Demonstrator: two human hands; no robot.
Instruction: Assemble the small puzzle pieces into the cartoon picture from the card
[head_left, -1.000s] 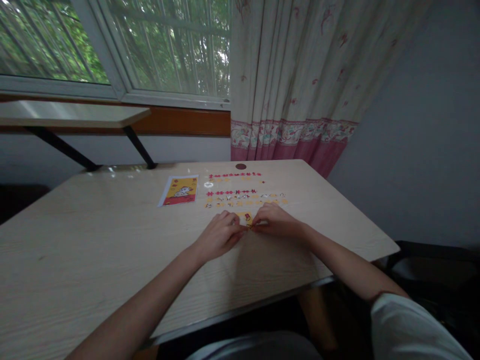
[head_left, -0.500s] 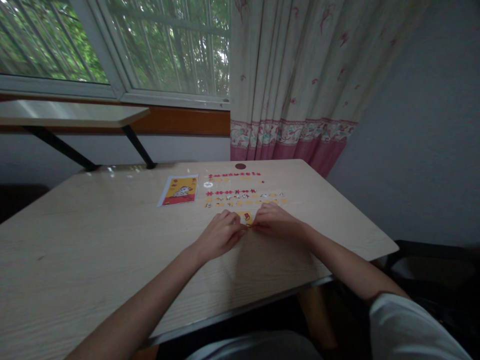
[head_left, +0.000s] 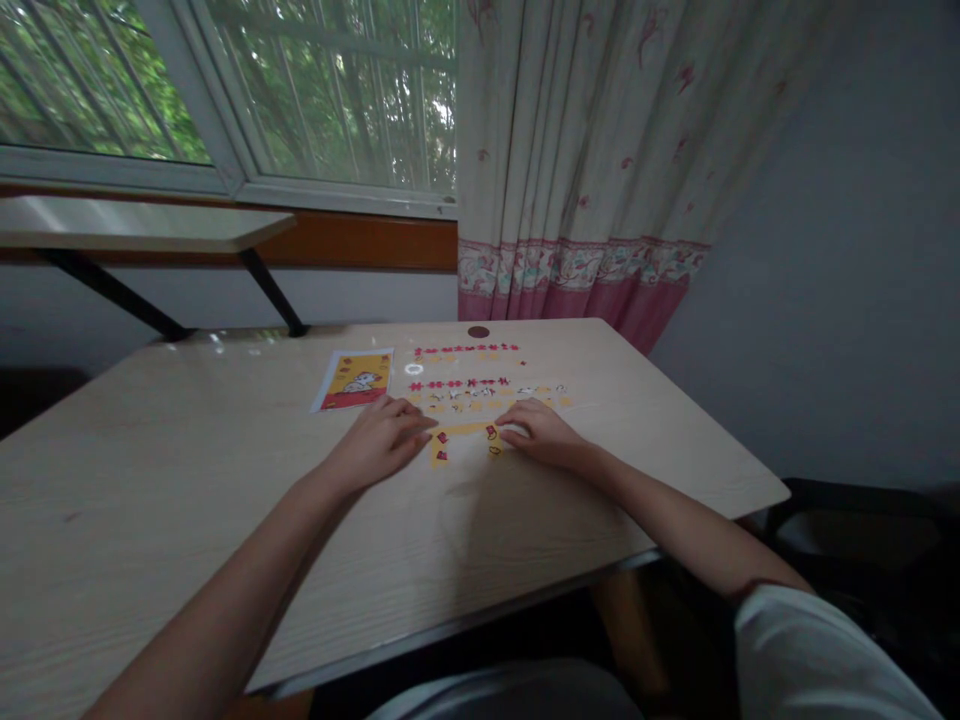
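Joined yellow jigsaw pieces [head_left: 461,429] lie flat on the table, forming a top strip with two short columns running down from its ends. Red printed motifs show on both columns. My left hand [head_left: 384,440] rests at the upper left corner of this strip, fingers stretched out and thumb apart, holding nothing visible. At the upper right corner, my right hand [head_left: 546,434] is open too, its fingertips and thumb at the edge of the pieces. Beyond my hands, loose jigsaw pieces [head_left: 470,383] lie in rows of red, white and yellow.
A printed picture sheet [head_left: 352,380] with a white animal on yellow and red lies left of the rows. A raised shelf [head_left: 150,225] stands at the back left. There is a round brown disc [head_left: 478,332] near the table's [head_left: 225,480] far edge, before the curtain [head_left: 577,200].
My hands have moved apart: the left one went left and slightly up from the right column to the upper left corner, uncovering the left column. The right shifted slightly and opened its pinch.
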